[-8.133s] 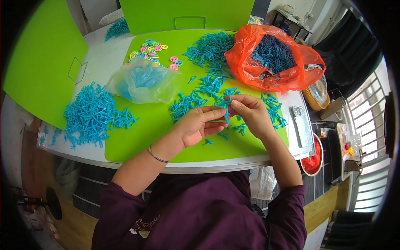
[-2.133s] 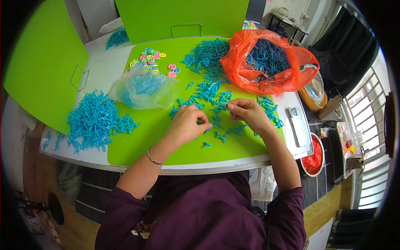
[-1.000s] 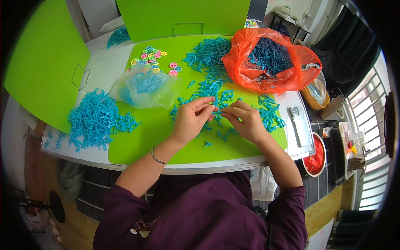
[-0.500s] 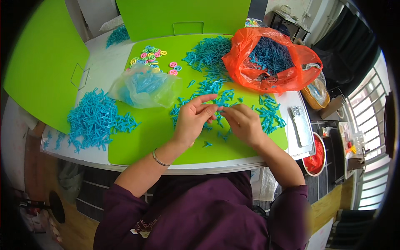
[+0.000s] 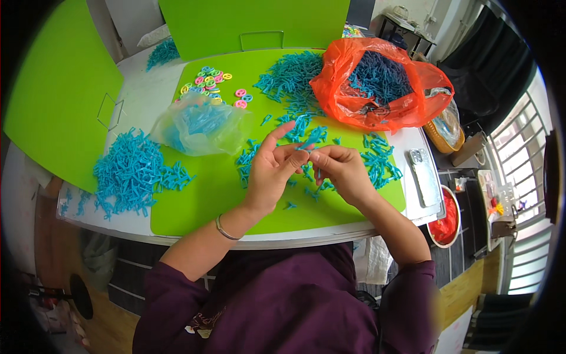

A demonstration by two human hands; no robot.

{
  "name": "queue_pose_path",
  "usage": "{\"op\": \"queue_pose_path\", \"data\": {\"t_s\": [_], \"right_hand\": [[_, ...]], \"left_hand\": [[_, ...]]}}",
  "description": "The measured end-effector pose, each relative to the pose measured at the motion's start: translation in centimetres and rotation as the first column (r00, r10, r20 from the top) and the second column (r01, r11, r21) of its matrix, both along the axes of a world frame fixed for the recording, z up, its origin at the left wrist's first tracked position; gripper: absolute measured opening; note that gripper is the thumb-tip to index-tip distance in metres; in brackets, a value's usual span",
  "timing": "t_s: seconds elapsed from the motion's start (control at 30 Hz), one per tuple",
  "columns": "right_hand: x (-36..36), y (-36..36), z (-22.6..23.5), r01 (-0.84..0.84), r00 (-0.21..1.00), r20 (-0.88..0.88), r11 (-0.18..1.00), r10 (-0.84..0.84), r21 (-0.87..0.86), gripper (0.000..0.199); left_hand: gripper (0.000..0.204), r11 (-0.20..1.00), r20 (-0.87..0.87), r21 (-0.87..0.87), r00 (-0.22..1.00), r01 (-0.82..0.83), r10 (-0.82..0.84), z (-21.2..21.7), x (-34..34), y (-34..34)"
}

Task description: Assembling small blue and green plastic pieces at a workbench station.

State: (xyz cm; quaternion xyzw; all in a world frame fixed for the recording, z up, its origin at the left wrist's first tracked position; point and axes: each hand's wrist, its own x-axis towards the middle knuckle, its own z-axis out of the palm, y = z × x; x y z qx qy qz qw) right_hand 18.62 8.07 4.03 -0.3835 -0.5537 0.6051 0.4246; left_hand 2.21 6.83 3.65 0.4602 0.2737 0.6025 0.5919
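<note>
Blue plastic piece (image 5: 310,140) held over the green board (image 5: 197,203)

So our left hand (image 5: 269,177) is pinching it at the thumb, index finger poking up, and our right hand (image 5: 345,172) has thumb and finger pinched on it too, right alongside. Honestly it's blurry there, so we can't swear it's just one piece. Loose blue bits (image 5: 380,164) are scattered around, and the red bag (image 5: 331,91) sits farther back.

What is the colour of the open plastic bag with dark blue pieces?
Translucent red-orange; the plastic bag shows best in the head view.
</note>
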Motion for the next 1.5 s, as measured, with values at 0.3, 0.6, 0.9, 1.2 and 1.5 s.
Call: {"op": "queue_pose_path", "data": {"t_s": [0.3, 0.6, 0.9, 1.2, 1.5], "right_hand": [[0.1, -0.1, 0.0, 0.041, 0.999, 0.019, 0.991, -0.044, 0.126, 0.019], [3.8, 2.1, -0.3, -0.035, 0.98, 0.199, 0.994, 0.013, 0.103, 0.038], [3.6, 1.3, 0.7, -0.093, 0.96, -0.277, 0.973, 0.031, -0.211, 0.017], [3.1, 1.4, -0.1, -0.291, 0.924, -0.32, 0.928, 0.209, -0.232, 0.018], [2.7, 1.6, -1.1, -0.314, 0.888, -0.411, 0.925, 0.207, -0.212, 0.009]], "left_hand": [[0.025, 0.983, -0.022, -0.161, 0.995, 0.092, -0.097, -1.6, -0.3, 0.2], [0.017, 0.991, -0.143, -0.081, 0.983, 0.105, -0.115, 0.2, -2.5, 1.2], [0.012, 0.897, -0.427, -0.044, 0.804, 0.439, -0.414, 1.1, -2.7, 0.3], [0.014, 0.924, -0.29, -0.087, 0.878, 0.371, -0.38, -0.5, -2.2, 1.2], [0.01, 0.941, -0.232, -0.151, 0.914, 0.303, -0.332, -0.4, -2.3, 1.5]]}}
